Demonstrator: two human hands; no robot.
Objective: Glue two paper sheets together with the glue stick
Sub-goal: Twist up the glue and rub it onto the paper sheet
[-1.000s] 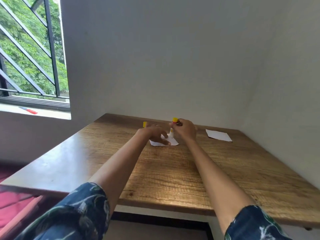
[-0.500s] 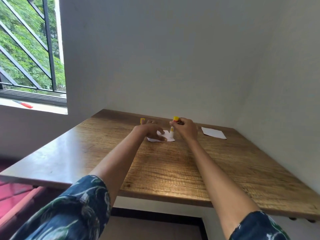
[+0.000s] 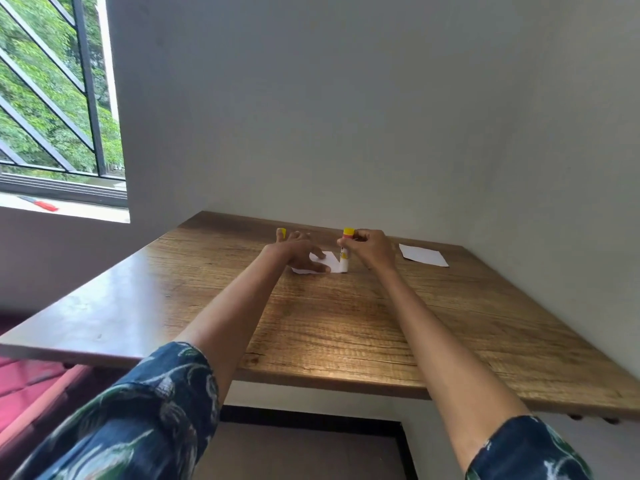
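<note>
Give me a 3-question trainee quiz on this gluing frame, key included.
1. True or false: the right hand holds the glue stick upright, its tip on the paper sheet.
2. What does the left hand do? A) lifts the sheet B) presses the sheet flat C) holds the yellow cap
3. Where is the second paper sheet on the wooden table?

Key: 1 true. 2 B. 3 Right of the right hand, near the wall, untouched.

A wooden table [image 3: 346,327] fills a corner of plain grey walls [image 3: 346,116]; a barred window [image 3: 52,98] shows greenery at far left.
</note>
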